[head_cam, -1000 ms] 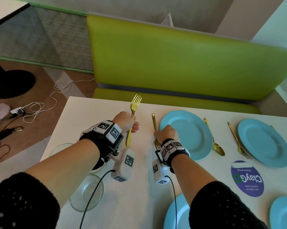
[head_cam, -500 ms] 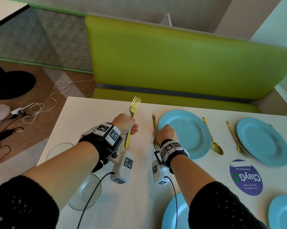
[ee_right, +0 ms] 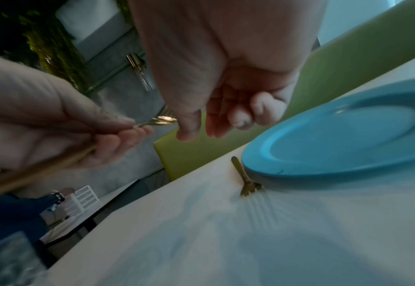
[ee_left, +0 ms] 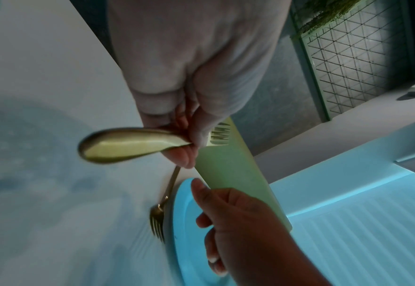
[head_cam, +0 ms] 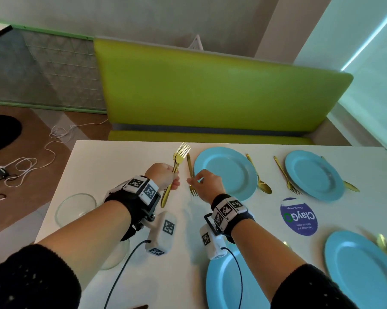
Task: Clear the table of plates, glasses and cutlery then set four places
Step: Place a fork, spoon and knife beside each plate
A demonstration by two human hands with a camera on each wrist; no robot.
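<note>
My left hand (head_cam: pixel 164 177) grips a gold fork (head_cam: pixel 177 161) by its handle, tines up; the tines look doubled, perhaps two forks. In the left wrist view the handle end (ee_left: pixel 128 144) sticks out of my left hand (ee_left: pixel 176 108). Another gold fork (head_cam: pixel 189 162) lies on the white table (head_cam: pixel 112 166) along the left rim of a blue plate (head_cam: pixel 228 170). My right hand (head_cam: pixel 207 181) hovers just above that fork, fingers loosely hanging, holding nothing. In the right wrist view my right hand (ee_right: pixel 213 108) hangs clear of the lying fork (ee_right: pixel 243 178) and plate (ee_right: pixel 348 131).
Three more blue plates (head_cam: pixel 314 175) (head_cam: pixel 361 268) (head_cam: pixel 226 284) stand on the table, with a gold spoon (head_cam: pixel 259 177) and fork (head_cam: pixel 286 175) between the far ones. Two glass bowls (head_cam: pixel 75 208) sit at the left edge. A purple sticker (head_cam: pixel 298 216) lies mid-table. A green bench (head_cam: pixel 210 97) is behind.
My right hand, which rested on the fork beside the plate, has let go and lifted off it. My left hand with its fork has come closer to that fork.
</note>
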